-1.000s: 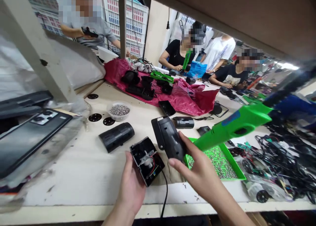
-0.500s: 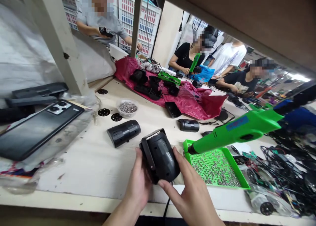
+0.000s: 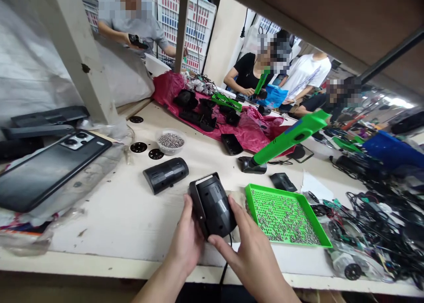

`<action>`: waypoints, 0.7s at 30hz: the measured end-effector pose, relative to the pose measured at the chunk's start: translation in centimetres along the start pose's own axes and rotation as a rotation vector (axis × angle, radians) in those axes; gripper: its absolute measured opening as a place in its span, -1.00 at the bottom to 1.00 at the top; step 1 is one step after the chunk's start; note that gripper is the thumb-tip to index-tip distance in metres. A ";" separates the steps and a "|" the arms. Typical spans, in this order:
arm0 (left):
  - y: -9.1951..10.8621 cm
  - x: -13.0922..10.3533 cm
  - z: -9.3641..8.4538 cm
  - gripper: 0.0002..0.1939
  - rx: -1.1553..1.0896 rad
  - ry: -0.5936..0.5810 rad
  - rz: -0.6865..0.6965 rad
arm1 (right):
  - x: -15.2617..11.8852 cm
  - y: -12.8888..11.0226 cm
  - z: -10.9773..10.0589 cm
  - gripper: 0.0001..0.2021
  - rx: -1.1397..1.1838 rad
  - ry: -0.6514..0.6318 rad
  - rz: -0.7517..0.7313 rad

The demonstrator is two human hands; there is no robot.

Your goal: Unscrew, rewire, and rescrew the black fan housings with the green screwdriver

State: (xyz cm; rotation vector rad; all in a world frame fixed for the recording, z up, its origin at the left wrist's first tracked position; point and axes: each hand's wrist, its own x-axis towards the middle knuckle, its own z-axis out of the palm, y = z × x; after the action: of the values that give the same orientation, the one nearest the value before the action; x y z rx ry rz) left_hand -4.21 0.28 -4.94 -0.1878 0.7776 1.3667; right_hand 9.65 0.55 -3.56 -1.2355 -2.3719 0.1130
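Both my hands hold a black plastic housing [image 3: 217, 208] with ribbed sides, a U-shaped bracket and a cable hanging below it. My left hand [image 3: 188, 236] grips its left side by the bracket. On its right side lie the fingers and thumb of my right hand [image 3: 248, 245]; its underside is hidden. A matching black half shell [image 3: 165, 175] rests on the table just beyond my left hand. To the right of my right hand is a green tray [image 3: 326, 239] of small screws. A green electric screwdriver [image 3: 288, 137] hangs slanted beyond the tray, touched by neither hand.
A clear bowl [image 3: 171, 151] of screws and black discs [image 3: 138, 147] sit farther back. At left lies a smartphone [image 3: 56, 168]. Tangled cables and parts [image 3: 380, 232] cover the right side. A pink plastic sheet [image 3: 258, 137] bears black parts; a post [image 3: 71, 51] stands left. Co-workers sit beyond.
The green screwdriver has swung away from above the screw tray toward the back of the table. My hands still hold the housing, almost unmoved, and the view has shifted slightly.
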 end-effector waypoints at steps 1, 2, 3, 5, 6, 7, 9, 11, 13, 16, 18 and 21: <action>0.1 -0.1 0.0 -0.43 0.005 -0.015 -0.003 | 0.0 0.0 0.0 -0.30 0.007 -0.006 0.010; 0.2 -0.1 0.0 -0.43 0.010 -0.025 -0.009 | 0.0 0.0 0.0 -0.29 0.016 -0.012 0.019; 0.2 -0.2 0.1 -0.43 0.015 -0.026 -0.016 | -0.1 0.0 -0.1 -0.29 0.026 -0.019 0.026; 0.3 -0.3 0.2 -0.41 0.028 -0.021 -0.033 | -0.1 0.0 -0.1 -0.28 0.042 -0.027 0.032; 0.3 -0.4 0.3 -0.41 0.034 -0.018 -0.038 | -0.2 -0.1 -0.1 -0.28 0.046 -0.027 0.034; 0.3 -0.4 0.4 -0.40 0.039 -0.015 -0.038 | -0.2 -0.1 0.0 -0.28 0.045 -0.023 0.038; 0.2 -0.4 0.5 -0.41 0.051 -0.009 -0.030 | -0.3 -0.1 0.1 -0.27 0.029 -0.005 0.044; 0.1 -0.3 0.4 -0.41 0.068 -0.008 -0.035 | -0.3 -0.1 0.3 -0.26 0.006 0.025 0.041; 0.1 -0.3 0.4 -0.40 0.088 -0.018 -0.049 | -0.3 -0.2 0.4 -0.25 -0.012 0.043 0.026; 0.3 -0.4 0.5 -0.39 0.119 -0.011 -0.069 | -0.3 -0.3 0.5 -0.24 -0.025 0.052 0.011; 0.4 -0.4 0.4 -0.38 0.134 0.012 -0.080 | -0.4 -0.5 0.6 -0.23 -0.034 0.062 0.019; 0.4 -0.3 0.0 -0.37 0.132 -0.018 -0.068 | -0.6 -0.6 0.9 -0.22 -0.055 0.085 0.024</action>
State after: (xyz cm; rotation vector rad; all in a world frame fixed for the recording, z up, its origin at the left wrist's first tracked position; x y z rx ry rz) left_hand -4.60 0.11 -4.67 -0.0971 0.8361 1.2472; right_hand 9.07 -0.22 -4.45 -1.2693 -2.3013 0.0025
